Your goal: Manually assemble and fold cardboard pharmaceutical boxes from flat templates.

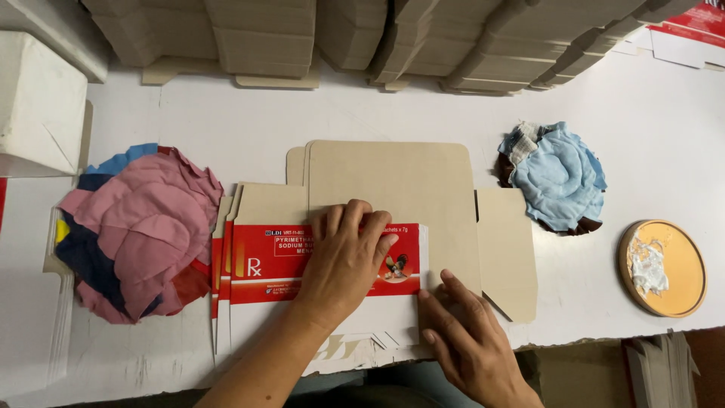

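Note:
My left hand (343, 257) lies flat, fingers spread, on a red and white printed carton panel (264, 261) folded over a flat tan cardboard blank (393, 181). Beside it, my right hand (468, 336) presses its fingertips on the lower right edge of the same folded panel, near the table's front edge. Neither hand grips anything. Several more printed blanks peek out in a fan under the left side of the carton (220, 264).
A pile of pink, blue and red rags (140, 227) sits at the left, and a light blue rag bundle (559, 174) at the right. A round orange dish with white paste (664, 266) is at the far right. Stacks of tan cardboard blanks (362, 34) line the back.

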